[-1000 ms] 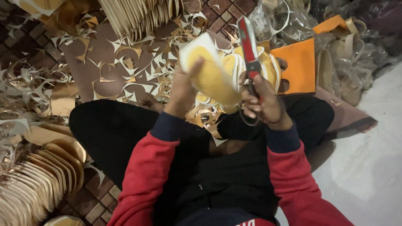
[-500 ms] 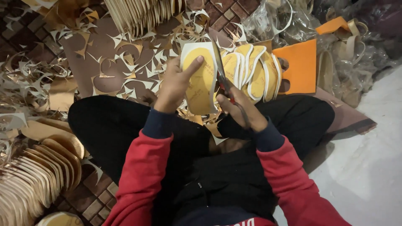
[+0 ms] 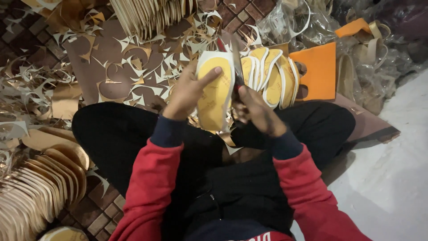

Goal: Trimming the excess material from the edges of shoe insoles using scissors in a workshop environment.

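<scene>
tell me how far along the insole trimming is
Done: trimmed gold insoles stand stacked at the person's left, and offcuts litter the floor. In hand: the left hand holds a yellow insole while the right hand works scissors along its white edge. Left: a fan of untrimmed yellow insoles on the knee.

We had open white floor (image 3: 392,178) on the right. Ahead, trimmed scraps (image 3: 147,62), stacked yellow insoles (image 3: 272,76) and an orange sheet (image 3: 318,71) crowded us; sole piles (image 3: 35,187) hemmed the left.
</scene>
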